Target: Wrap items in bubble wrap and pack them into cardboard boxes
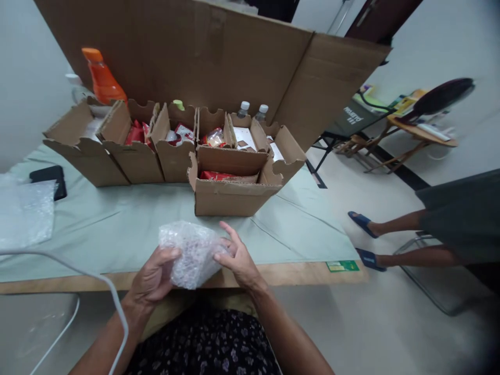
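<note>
I hold a bundle of bubble wrap (193, 252) over the table's front edge, with something wrapped inside that I cannot make out. My left hand (152, 276) grips its left side from below, fingers curled round it. My right hand (236, 258) presses its right side with fingers partly spread. Just beyond stands an open cardboard box (230, 195) with red packets inside.
A row of open cardboard boxes (133, 156) with packets and bottles lines the green-covered table (117, 224), backed by a large cardboard sheet (187, 52). An orange spray bottle (100, 78), a black phone (49, 177), loose bubble wrap (25, 213) lie left. Another person's legs (390, 239) stand right.
</note>
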Demonstrator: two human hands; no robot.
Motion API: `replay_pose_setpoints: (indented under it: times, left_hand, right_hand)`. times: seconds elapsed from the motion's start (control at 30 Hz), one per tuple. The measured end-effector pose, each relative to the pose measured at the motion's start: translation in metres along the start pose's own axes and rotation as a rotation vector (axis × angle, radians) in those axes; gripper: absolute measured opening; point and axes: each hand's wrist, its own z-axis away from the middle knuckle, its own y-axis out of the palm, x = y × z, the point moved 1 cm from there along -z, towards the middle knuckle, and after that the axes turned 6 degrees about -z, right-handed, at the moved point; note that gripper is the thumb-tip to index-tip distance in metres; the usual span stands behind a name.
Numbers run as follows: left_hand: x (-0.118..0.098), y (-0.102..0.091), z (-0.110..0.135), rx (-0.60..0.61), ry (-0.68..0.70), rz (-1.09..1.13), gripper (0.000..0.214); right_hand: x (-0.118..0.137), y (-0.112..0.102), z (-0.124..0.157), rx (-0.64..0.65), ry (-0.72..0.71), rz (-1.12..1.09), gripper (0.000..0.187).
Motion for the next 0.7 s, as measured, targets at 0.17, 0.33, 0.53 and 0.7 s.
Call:
replay_pose_setpoints:
  times: [0.17,0.33,0.53,0.7]
  left_hand:
    - [-0.018,-0.021,0.005,-0.161,0.056,0.142,0.026]
    - [-0.022,-0.025,-0.002,-0.225,0.082,0.182,0.038]
    - [-0.017,-0.024,-0.005,-0.197,0.081,0.212,0.034]
    - [-0.015,-0.023,-0.005,-0.220,0.110,0.211,0.037]
  right_hand:
    - [0.007,-0.022,-0.002,-0.117,0.056,-0.102,0.076]
    - [0.008,-0.026,0.000,-0.231,0.069,-0.227,0.077]
    - [0.001,-0.028,0.007,-0.170,0.128,-0.389,0.100]
    - [-0.012,-0.025,0.023,-0.225,0.065,-0.188,0.110]
